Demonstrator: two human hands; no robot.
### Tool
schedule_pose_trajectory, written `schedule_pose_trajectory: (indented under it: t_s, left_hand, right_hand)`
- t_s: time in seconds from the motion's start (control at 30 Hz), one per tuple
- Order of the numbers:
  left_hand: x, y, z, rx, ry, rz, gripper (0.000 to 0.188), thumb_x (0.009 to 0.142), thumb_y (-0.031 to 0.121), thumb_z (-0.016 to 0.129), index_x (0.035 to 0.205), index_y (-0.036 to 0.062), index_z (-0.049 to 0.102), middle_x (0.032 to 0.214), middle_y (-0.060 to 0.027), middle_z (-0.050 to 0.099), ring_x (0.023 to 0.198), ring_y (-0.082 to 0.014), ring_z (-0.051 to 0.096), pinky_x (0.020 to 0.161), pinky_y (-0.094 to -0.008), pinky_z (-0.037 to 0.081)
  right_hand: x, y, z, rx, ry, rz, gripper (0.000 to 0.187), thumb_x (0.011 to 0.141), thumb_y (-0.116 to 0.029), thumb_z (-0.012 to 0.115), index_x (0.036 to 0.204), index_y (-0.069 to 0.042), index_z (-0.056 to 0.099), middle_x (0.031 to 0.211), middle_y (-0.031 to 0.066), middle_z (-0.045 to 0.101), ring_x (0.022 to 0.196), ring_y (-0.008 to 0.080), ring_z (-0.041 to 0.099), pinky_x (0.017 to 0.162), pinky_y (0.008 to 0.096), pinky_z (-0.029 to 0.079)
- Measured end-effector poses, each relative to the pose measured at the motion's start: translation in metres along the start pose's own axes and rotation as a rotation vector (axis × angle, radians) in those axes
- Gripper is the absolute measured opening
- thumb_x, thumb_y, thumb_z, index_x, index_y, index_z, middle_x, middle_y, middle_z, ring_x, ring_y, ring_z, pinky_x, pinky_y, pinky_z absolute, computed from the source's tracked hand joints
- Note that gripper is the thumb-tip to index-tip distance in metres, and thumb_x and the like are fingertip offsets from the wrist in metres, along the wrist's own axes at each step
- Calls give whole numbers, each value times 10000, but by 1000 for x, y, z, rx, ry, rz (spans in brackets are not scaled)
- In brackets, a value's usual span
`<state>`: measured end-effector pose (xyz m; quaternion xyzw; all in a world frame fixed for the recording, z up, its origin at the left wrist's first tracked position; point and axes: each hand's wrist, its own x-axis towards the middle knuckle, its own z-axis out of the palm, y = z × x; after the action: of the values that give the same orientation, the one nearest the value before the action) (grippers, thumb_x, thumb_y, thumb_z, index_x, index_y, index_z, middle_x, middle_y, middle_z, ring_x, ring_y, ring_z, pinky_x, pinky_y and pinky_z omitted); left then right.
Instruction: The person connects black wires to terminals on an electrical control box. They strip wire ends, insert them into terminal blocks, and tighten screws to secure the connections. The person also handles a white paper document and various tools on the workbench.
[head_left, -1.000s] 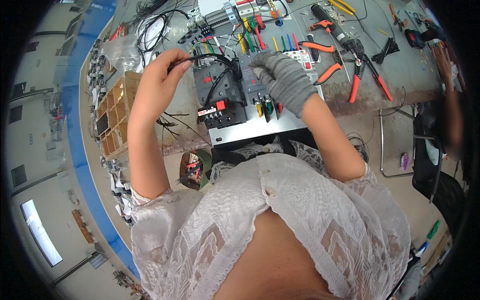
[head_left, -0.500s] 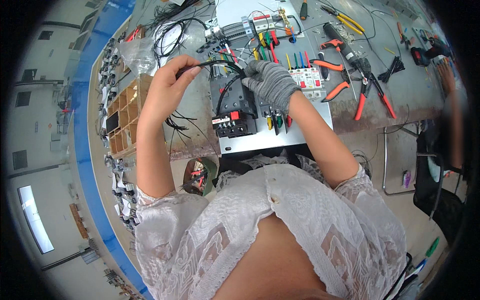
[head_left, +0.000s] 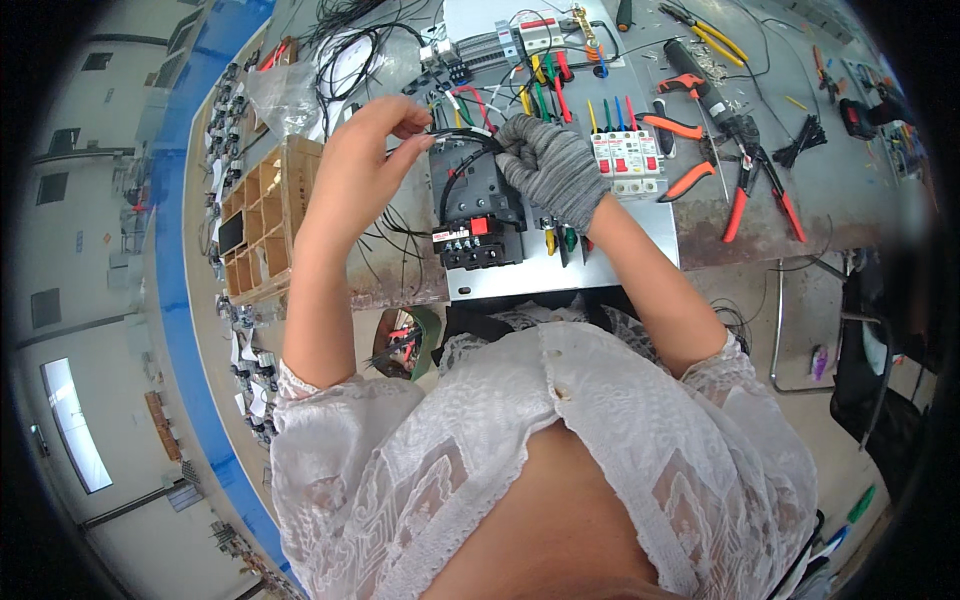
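Note:
My bare left hand [head_left: 385, 150] is curled, its thumb and fingertips closing at the left end of a bundle of black wires [head_left: 462, 133]. My right hand [head_left: 552, 168], in a grey striped knit glove, has its fingers closed round the same bundle, further right. Beneath the wires sits a dark grey contactor [head_left: 470, 190], with a black relay block [head_left: 478, 243] bearing a red button at its near side. Both are on a pale metal mounting plate [head_left: 620, 255]. White circuit breakers [head_left: 627, 155] with red switches stand right of my glove. The glove hides part of the plate.
Cutters with orange handles [head_left: 690, 182], a red-handled crimping tool [head_left: 738, 205] and yellow-handled pliers [head_left: 718, 42] lie on the right of the bench. A wooden compartment box [head_left: 290, 190] stands left of my forearm. Loose black wires [head_left: 345, 75] lie at the back left.
My left hand has moved right along the black wires, closer to my gloved hand. The right hand remains at the bundle. The whole view has shifted slightly.

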<state>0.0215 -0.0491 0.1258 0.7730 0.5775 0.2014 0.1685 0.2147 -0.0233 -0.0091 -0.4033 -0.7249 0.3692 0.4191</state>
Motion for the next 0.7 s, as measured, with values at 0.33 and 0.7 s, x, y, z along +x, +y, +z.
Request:
schedule_pose_trajectory:
  t_s: [0.33,0.7]
  left_hand:
    - [17,23,9,330,-37,205,193,815,52,640,978,44,537,850,-105,624,783,-271,626,681,-359,486]
    - [28,20,-12,76,-285,28,122,876,63,601,971,22,538,731,-31,504,642,-129,451,581,-278,385]
  right_hand:
    - [-2,6,5,77,34,-47,231,787,-158,698,988,-58,646,684,66,595,565,152,519,575,293,483]
    - [-3,2,3,49,28,-34,197,796,-155,693,968,-68,652,659,65,584,557,155,518,558,293,471]
